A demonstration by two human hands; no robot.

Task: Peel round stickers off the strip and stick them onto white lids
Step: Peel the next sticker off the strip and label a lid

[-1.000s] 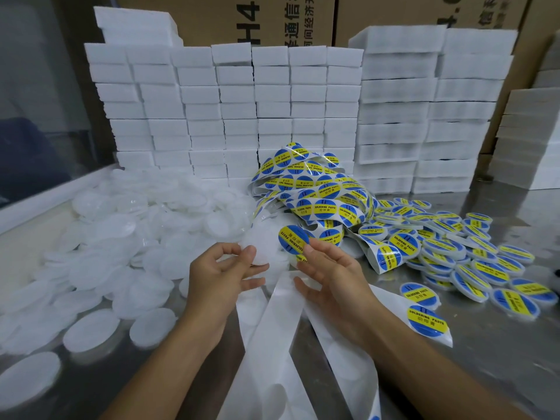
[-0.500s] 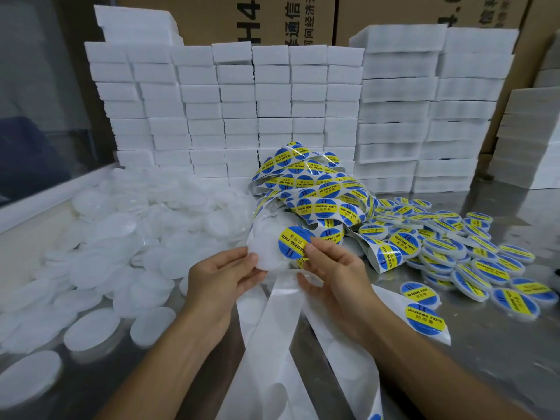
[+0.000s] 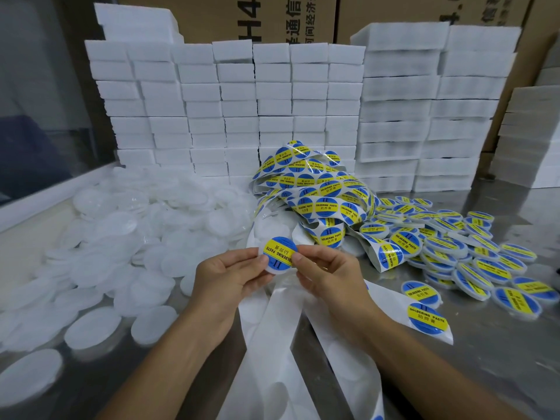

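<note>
White plastic, a round lid [image 3: 277,269] bearing a blue-and-yellow sticker [image 3: 279,254] sits pinched between both hands above the tabletop [image 3: 500,353], the left hand [image 3: 233,278] gripping its left edge and the right hand [image 3: 327,277] with fingers [image 3: 300,258] curled on its right edge. Left of the fingers spreads a heap of bare lids [image 3: 121,237]; beyond them lies the tangled sticker strip [image 3: 315,192], and to their right the labelled lids [image 3: 460,253]. Peeled backing [image 3: 272,344] trails beneath the wrists.

Bare lids [image 3: 127,237] heaped at the table's [image 3: 500,353] left edge, stickered lids [image 3: 460,253] right, sticker strip [image 3: 315,192] between, foam blocks [image 3: 272,101] behind
</note>
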